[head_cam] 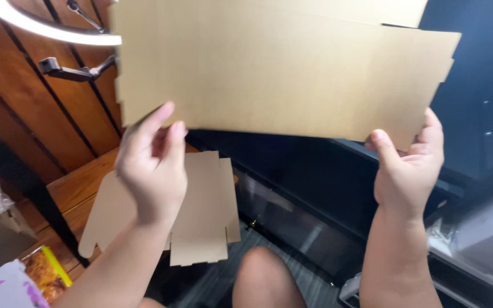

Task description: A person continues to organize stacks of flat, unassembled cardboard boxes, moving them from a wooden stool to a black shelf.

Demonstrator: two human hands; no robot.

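Flat cardboard blank [281, 68] held up at 12 o'clock, unfolded. Left hand [150, 171] pinches its lower-left edge, right hand [409, 171] grips the lower-right corner. Second flat blank [203, 217] lies on wooden bench [81, 185] at 7 o'clock. No folds made yet.

A low wooden table [78, 188] of warm brown planks sits at the lower left of the frame, with a flat, unfolded cardboard box blank [206, 222] lying on it and overhanging its right edge. Further toward the bottom left corner lie a colourful printed packet [44, 272] and a white sheet with purple marks [7, 291]. Dark grey flooring [212, 285] shows at bottom centre, beneath the overhanging cardboard.
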